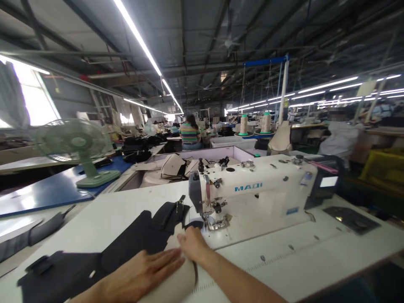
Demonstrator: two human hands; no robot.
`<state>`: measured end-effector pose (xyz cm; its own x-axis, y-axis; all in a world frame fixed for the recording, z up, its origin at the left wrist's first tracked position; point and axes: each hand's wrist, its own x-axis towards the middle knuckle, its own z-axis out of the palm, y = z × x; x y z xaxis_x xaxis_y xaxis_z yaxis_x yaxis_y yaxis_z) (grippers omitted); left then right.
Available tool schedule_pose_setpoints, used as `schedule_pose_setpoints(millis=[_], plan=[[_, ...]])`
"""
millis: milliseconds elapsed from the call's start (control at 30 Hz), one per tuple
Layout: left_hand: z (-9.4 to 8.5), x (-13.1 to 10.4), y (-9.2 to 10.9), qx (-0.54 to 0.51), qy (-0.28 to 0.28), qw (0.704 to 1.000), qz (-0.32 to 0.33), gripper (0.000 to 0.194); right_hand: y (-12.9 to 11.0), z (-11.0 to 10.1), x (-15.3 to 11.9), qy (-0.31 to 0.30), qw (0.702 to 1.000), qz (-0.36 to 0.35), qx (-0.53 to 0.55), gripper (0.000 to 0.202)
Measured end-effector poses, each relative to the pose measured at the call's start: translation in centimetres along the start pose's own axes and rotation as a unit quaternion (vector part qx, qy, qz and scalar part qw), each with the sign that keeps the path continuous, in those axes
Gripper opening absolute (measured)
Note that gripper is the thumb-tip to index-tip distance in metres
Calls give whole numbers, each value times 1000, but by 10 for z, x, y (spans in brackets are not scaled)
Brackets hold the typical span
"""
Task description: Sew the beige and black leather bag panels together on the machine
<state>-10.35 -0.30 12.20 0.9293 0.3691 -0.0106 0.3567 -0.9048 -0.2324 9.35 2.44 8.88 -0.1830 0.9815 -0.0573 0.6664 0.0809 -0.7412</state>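
A beige fabric piece (pixel 176 283) lies over black fabric (pixel 126 242) on the sewing table, just left of the white sewing machine (pixel 259 181). My left hand (pixel 145 269) rests flat on the beige piece, fingers stretched out. Close to its fingertips, my right hand (pixel 194 243) has its fingers curled and pinched on the beige piece near its upper end. The presser foot and needle area (pixel 217 223) is just beyond my right hand. A black pouch-like part with a metal zipper pull (pixel 179 204) sits at the far end of the black fabric.
Behind the machine stands a bin (pixel 235 152) with beige and black pieces. A green fan (pixel 85 147) is on a blue table (pixel 41 185) at left. Two thread cones (pixel 243 125) stand behind the machine. A dark panel (pixel 352 219) lies at right. Other people are farther back.
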Motion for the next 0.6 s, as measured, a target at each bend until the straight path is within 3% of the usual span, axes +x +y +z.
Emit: schedule_pose_setpoints(millis=[67, 133, 233, 333, 467, 600], plan=[[7, 5, -17, -5, 54, 997, 59, 57, 5, -6, -2, -34, 999, 34, 18, 31], [12, 8, -41, 9, 101, 992, 73, 55, 15, -11, -8, -84, 994, 60, 46, 44], [16, 21, -76, 37, 110, 987, 111, 56, 32, -13, -18, -161, 979, 56, 108, 46], [22, 48, -98, 26, 105, 980, 167, 52, 44, -11, -19, -132, 984, 69, 97, 28], [41, 82, -101, -8, 131, 973, 188, 50, 54, -12, -11, -20, 995, 95, 1, 15], [60, 73, -71, -25, 187, 976, 113, 49, 67, -13, -21, -16, 997, 69, -33, 11]])
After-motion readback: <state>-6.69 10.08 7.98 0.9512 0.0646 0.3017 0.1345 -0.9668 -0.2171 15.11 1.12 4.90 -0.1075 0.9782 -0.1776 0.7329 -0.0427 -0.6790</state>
